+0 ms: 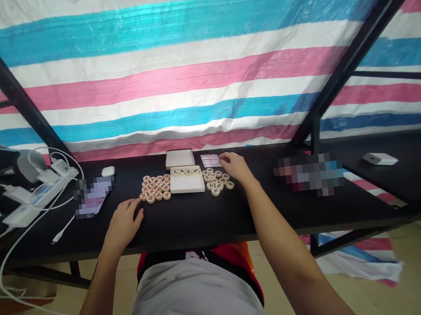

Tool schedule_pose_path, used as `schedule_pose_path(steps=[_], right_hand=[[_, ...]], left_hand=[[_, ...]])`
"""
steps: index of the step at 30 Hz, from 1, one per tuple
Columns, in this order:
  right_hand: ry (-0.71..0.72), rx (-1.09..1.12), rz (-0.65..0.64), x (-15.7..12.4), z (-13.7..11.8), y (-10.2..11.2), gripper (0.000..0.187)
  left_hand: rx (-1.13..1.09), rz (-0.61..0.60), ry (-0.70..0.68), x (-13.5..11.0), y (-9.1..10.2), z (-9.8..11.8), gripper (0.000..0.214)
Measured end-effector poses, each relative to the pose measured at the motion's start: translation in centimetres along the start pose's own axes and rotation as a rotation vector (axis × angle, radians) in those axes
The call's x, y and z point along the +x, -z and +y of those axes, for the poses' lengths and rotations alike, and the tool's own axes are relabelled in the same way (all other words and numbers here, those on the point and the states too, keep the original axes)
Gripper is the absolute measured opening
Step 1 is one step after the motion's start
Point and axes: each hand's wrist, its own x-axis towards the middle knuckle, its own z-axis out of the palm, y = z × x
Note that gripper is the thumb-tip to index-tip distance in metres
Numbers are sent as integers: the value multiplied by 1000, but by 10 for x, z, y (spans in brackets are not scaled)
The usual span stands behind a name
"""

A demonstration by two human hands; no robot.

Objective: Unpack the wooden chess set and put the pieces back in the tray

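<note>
Head view shows red-lettered discs point(152, 191), too small to read.

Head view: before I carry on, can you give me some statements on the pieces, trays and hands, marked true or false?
1. Red-marked pieces lie left of the white tray. True.
2. The left hand is nearest the black-marked pieces. False: it is nearest the red-marked ones.
3. The right hand is beside the printed card. True.
4. The second tray lies nearer the person than the first. False: it lies beyond it.
</note>
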Motion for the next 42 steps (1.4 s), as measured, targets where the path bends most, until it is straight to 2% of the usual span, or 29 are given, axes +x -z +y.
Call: schedule_pose_path(steps=[3, 5, 11, 16, 22, 25, 27, 29, 31, 34, 39, 42], right_hand=[[-137, -27, -213, 2, 20, 2, 27], [-156, -21, -297, 1, 22, 0, 28], [-106, -147, -223, -1, 16, -6, 26], [-106, -197, -265, -2, 15, -6, 35], [-88, -195, -230, -2, 16, -8, 28], [-96, -217, -161, -4, 12, -9, 23], [-48, -172, -104, -5, 3, -10, 21], [61, -37, -79, -7, -11, -12, 16], [206, 124, -102, -10, -27, -17, 12], [373, 155, -169, -16, -47, -26, 10], [361, -14, -281, -19, -54, -38, 14], [383, -55, -268, -17, -51, -41, 15]], left_hand=[[5, -2, 0, 1, 0, -1, 40], [8, -2, 0, 1, 0, -1, 40], [3, 1, -12, 1, 0, -3, 40], [-6, 4, -7, 0, 0, -2, 38], [-8, 1, -9, 0, 1, -2, 39], [-11, -6, -4, 0, 1, -1, 39], [-11, -9, -5, 0, 2, -1, 39], [-9, -6, -4, 0, 2, 0, 39], [-9, -2, -2, 0, 2, 0, 39], [-14, -6, -2, 0, 2, 0, 39], [-14, 9, -14, -1, 1, -1, 39], [-17, 19, -11, -1, 1, -1, 39]])
